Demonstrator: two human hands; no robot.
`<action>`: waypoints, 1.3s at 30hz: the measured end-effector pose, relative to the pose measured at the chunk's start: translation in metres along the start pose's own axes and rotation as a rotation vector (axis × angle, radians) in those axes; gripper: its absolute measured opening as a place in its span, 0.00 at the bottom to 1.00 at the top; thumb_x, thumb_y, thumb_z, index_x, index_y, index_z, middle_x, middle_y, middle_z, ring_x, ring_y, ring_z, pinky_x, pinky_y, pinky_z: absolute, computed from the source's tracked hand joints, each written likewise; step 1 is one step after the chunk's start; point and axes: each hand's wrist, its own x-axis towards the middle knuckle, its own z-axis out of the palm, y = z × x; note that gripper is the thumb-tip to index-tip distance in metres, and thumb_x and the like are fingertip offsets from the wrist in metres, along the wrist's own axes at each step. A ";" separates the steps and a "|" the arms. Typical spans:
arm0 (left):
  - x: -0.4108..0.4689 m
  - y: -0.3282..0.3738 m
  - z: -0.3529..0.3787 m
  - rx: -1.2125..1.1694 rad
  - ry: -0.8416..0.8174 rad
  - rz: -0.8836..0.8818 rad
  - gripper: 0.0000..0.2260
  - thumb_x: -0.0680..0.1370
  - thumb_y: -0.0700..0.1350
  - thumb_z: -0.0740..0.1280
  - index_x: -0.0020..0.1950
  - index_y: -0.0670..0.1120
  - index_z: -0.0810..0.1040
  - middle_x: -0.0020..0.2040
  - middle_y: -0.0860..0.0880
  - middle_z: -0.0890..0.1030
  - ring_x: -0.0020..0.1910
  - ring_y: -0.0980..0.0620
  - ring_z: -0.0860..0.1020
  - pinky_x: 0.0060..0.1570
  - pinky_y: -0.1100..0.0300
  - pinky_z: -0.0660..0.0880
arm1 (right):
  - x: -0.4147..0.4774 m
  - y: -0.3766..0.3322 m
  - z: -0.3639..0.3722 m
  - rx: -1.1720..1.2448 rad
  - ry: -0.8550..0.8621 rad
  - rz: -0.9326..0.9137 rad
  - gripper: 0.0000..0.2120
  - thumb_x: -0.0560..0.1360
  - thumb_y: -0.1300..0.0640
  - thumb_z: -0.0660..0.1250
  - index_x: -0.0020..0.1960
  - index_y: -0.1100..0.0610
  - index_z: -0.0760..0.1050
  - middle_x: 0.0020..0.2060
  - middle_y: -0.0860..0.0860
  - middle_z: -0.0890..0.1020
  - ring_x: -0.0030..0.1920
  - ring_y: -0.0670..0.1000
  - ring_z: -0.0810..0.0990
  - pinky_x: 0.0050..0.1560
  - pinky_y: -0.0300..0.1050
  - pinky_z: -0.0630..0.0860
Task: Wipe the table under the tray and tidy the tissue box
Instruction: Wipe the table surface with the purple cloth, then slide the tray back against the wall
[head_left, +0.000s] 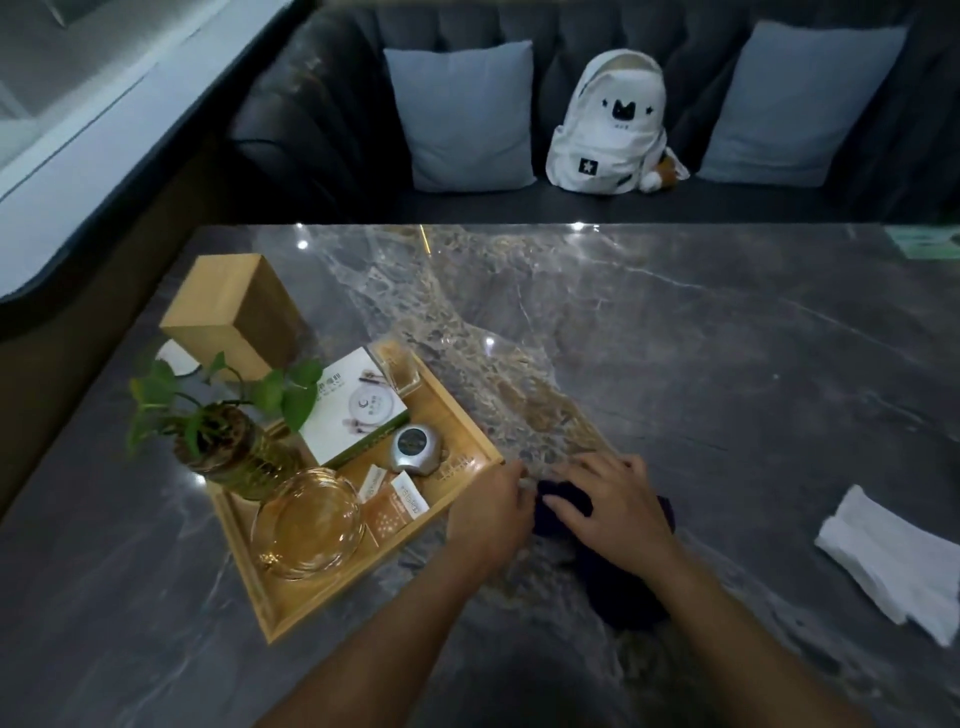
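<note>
A wooden tray lies at an angle on the dark marble table, left of centre. My left hand rests against the tray's near right edge, fingers curled on the rim. Just right of it, my right hand presses flat on a dark purple cloth lying on the table. The wooden tissue box stands behind the tray's far left corner. A stack of white tissues lies at the right edge.
On the tray are a potted plant in a glass jar, a glass ashtray, a white booklet, a silver round device and small packets. Behind the table, a sofa holds two cushions and a white backpack.
</note>
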 end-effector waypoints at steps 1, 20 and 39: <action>-0.002 -0.002 -0.008 -0.009 0.017 0.002 0.10 0.78 0.46 0.58 0.55 0.44 0.74 0.52 0.43 0.81 0.50 0.45 0.78 0.49 0.50 0.76 | 0.009 -0.004 -0.001 0.036 0.027 0.002 0.17 0.72 0.44 0.59 0.52 0.52 0.79 0.46 0.49 0.83 0.49 0.52 0.80 0.48 0.49 0.67; -0.099 -0.139 -0.112 -0.274 0.915 -0.722 0.10 0.77 0.46 0.60 0.54 0.45 0.76 0.45 0.45 0.82 0.47 0.40 0.79 0.42 0.52 0.72 | 0.105 -0.079 0.040 0.211 -0.111 0.193 0.07 0.75 0.54 0.62 0.44 0.57 0.72 0.40 0.52 0.74 0.41 0.54 0.74 0.39 0.46 0.68; -0.078 -0.180 -0.099 0.021 0.393 -0.739 0.12 0.80 0.49 0.51 0.54 0.41 0.65 0.49 0.36 0.81 0.48 0.34 0.79 0.47 0.45 0.74 | 0.112 -0.078 0.055 0.049 -0.107 0.105 0.14 0.79 0.52 0.54 0.46 0.61 0.72 0.40 0.51 0.71 0.41 0.53 0.71 0.41 0.45 0.66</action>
